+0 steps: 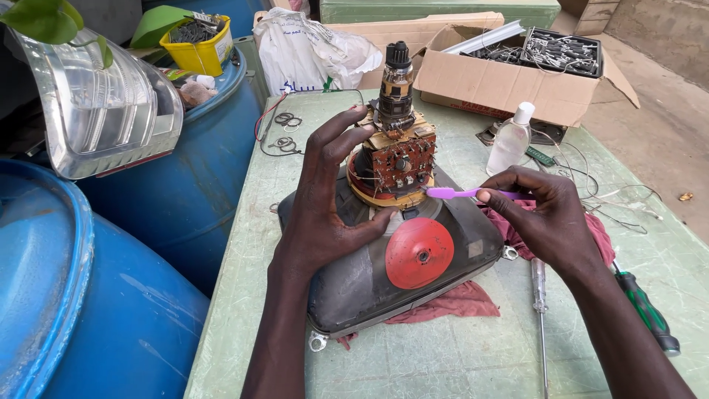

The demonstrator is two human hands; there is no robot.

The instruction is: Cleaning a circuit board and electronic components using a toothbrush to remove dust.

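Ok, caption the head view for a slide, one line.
Left hand steadies a picture tube lying face down on a green table while right hand holds a purple brush to its neck coil.

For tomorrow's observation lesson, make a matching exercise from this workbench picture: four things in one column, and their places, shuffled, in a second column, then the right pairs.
Things:
1. Purple brush
2. Clear bottle
3. Yellow tub
4. Green-handled screwdriver

Places:
A. on the blue barrel at the back left
B. lying on the table beside the right forearm
C. in the right hand, tip at the tube's coil
D. standing in front of the cardboard box

Pairs: 1-C, 2-D, 3-A, 4-B
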